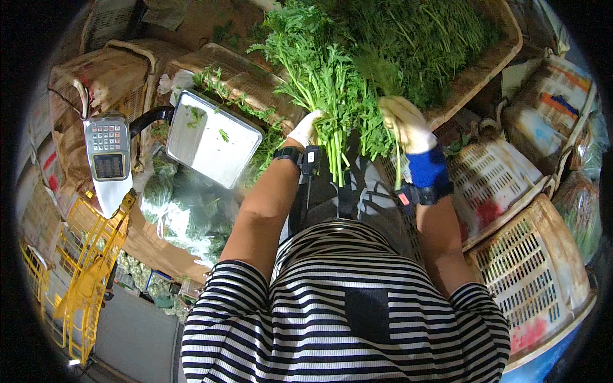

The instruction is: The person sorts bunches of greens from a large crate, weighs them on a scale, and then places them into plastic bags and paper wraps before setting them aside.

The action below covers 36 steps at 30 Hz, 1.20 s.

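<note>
My left hand (309, 128), in a pale glove, is closed around a bunch of leafy green vegetables (335, 91) with its cut stems pointing towards me. To the right, my right hand (407, 125), in a pale glove with a blue cuff, has its fingers curled on a separate green stalk (398, 165) that hangs below them. Just beyond both hands, a large heap of similar greens (426, 43) fills a wide basket (479, 81). A metal weighing pan (215, 139) with a few leaf scraps lies left of my left hand, joined by a black arm to a scale's keypad and display (109, 148).
Bagged greens (187, 206) sit below the weighing pan. Stained plastic crates (522, 273) stand at the right, and more baskets (103, 76) at the upper left. A yellow metal rack (86, 282) is at the lower left. Loose sprigs (239, 103) lie along a basket behind the pan.
</note>
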Each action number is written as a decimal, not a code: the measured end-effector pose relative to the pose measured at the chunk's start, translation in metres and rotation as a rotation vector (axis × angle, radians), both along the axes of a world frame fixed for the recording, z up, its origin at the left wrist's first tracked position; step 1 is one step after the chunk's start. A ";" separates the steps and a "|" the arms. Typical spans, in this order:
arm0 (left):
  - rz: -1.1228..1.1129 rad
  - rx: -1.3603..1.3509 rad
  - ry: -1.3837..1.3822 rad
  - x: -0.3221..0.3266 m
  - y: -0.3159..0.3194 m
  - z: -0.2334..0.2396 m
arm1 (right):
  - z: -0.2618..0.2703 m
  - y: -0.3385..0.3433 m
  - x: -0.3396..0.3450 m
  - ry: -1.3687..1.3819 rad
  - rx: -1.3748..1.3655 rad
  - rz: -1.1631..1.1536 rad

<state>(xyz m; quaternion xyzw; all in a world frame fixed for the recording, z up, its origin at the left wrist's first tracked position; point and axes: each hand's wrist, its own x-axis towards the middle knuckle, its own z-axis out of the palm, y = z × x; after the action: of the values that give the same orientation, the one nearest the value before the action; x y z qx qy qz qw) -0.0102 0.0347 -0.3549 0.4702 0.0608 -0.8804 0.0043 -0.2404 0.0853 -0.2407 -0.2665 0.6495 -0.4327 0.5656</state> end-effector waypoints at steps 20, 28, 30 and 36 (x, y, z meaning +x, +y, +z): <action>-0.142 -0.385 -0.174 -0.014 0.003 -0.028 | -0.088 0.009 0.001 0.589 0.633 0.421; -0.010 -0.572 -0.079 -0.050 0.038 0.041 | -0.012 0.030 0.054 0.203 0.231 -0.086; 0.024 -0.529 -0.052 -0.045 0.035 0.085 | 0.024 0.030 0.062 0.239 0.110 -0.031; -0.652 -1.202 -0.205 -0.061 0.022 0.126 | 0.009 0.027 0.057 -0.117 0.128 0.011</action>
<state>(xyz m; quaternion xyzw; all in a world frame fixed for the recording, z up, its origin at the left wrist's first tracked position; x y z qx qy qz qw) -0.0717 0.0564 -0.2290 0.4613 -0.5827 -0.6691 0.0050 -0.1832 0.1124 -0.2316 -0.2074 0.6401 -0.4022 0.6209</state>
